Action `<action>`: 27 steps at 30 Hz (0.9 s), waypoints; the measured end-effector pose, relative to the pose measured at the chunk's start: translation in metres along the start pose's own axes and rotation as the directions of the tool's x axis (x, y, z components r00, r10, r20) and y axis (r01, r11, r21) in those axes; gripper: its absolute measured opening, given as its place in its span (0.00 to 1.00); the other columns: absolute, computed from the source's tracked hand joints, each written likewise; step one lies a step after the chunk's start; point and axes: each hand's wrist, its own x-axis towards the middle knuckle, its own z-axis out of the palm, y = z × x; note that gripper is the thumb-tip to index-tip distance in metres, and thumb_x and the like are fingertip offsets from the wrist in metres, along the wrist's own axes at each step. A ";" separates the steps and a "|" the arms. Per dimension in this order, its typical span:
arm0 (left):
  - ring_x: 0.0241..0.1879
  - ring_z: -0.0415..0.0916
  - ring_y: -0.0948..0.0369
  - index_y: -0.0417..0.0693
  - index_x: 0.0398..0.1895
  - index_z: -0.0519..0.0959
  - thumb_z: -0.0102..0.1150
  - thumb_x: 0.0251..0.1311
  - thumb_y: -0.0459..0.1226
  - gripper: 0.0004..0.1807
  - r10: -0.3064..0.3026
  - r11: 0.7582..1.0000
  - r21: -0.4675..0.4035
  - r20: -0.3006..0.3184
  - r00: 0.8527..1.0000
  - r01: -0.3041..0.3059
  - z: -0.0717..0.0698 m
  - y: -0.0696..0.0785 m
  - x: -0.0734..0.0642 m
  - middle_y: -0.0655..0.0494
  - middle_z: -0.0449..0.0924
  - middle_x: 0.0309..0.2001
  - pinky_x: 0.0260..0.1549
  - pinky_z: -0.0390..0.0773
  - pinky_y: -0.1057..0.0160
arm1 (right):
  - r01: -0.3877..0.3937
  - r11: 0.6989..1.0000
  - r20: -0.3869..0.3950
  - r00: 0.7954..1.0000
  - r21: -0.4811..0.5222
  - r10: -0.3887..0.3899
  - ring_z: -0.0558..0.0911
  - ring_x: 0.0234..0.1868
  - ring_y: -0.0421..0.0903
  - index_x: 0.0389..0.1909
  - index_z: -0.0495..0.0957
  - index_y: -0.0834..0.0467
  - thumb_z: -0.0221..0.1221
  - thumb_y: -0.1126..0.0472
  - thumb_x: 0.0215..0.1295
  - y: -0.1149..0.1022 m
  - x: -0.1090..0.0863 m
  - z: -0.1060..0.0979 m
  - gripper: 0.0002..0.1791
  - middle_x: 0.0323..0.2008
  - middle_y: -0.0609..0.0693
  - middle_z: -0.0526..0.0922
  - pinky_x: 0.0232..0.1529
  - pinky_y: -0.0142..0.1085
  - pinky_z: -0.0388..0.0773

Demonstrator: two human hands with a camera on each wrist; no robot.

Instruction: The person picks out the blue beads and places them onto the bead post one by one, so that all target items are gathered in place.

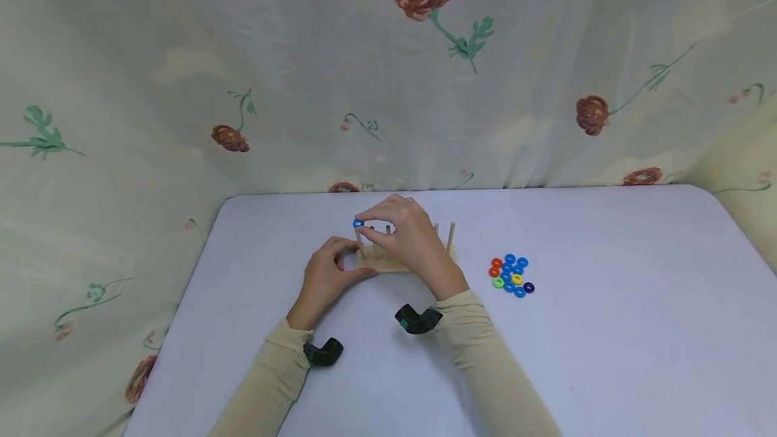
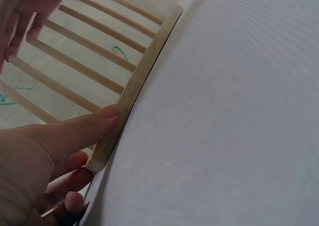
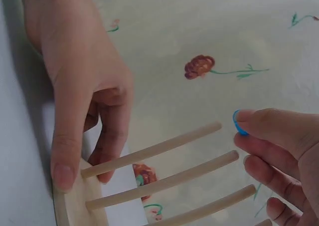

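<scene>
A wooden base with several upright pegs (image 2: 134, 81) stands on the table. My left hand (image 1: 324, 278) grips its left end, the thumb along the front edge and the fingers behind, as the left wrist view shows. Between thumb and index finger my right hand (image 1: 409, 231) pinches a blue ring (image 1: 358, 224). In the right wrist view the blue ring (image 3: 239, 123) is just off the tip of the end peg (image 3: 154, 148), apart from it. The right hand hides part of the pegs in the head view.
Right of the pegs lies a loose group of small rings: blue rings (image 1: 506, 276), orange-red rings (image 1: 496, 263), a yellow ring (image 1: 516, 279), a green ring (image 1: 498, 282) and a dark purple ring (image 1: 529, 287). A flowered curtain (image 1: 303, 73) hangs behind the white table (image 1: 607, 329).
</scene>
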 end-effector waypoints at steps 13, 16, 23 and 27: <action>0.28 0.65 0.61 0.50 0.52 0.86 0.83 0.46 0.49 0.29 -0.009 1.000 0.005 -0.002 1.000 0.009 -0.002 0.002 -0.001 0.54 0.80 0.43 0.27 0.62 0.66 | 0.043 0.997 -0.037 0.998 -0.066 -0.045 0.86 0.45 0.46 0.45 0.91 0.54 0.70 0.57 0.66 -0.001 -0.001 0.006 0.10 0.39 0.47 0.92 0.52 0.43 0.79; 0.28 0.65 0.62 0.50 0.52 0.85 0.83 0.47 0.49 0.29 -0.007 1.000 0.000 0.002 1.000 0.007 -0.002 0.002 -0.001 0.53 0.80 0.43 0.27 0.62 0.67 | 0.041 0.997 -0.025 0.999 -0.064 -0.043 0.86 0.44 0.45 0.45 0.91 0.54 0.70 0.57 0.65 0.000 0.000 0.007 0.10 0.39 0.47 0.92 0.54 0.44 0.79; 0.27 0.65 0.62 0.51 0.52 0.86 0.84 0.46 0.48 0.29 0.017 1.000 -0.017 0.002 1.000 -0.016 -0.002 0.001 -0.001 0.53 0.81 0.43 0.27 0.63 0.67 | 0.053 0.996 0.005 0.999 -0.078 -0.053 0.87 0.45 0.46 0.44 0.91 0.55 0.70 0.58 0.65 -0.001 0.000 0.007 0.09 0.40 0.48 0.92 0.54 0.46 0.79; 0.27 0.65 0.63 0.51 0.52 0.85 0.84 0.46 0.48 0.29 0.029 1.000 -0.009 -0.001 1.000 -0.029 -0.002 -0.001 -0.001 0.54 0.81 0.42 0.26 0.63 0.67 | 0.053 0.997 -0.009 0.999 -0.065 -0.054 0.86 0.46 0.47 0.44 0.91 0.56 0.71 0.58 0.64 -0.002 0.000 0.007 0.10 0.41 0.49 0.92 0.55 0.46 0.78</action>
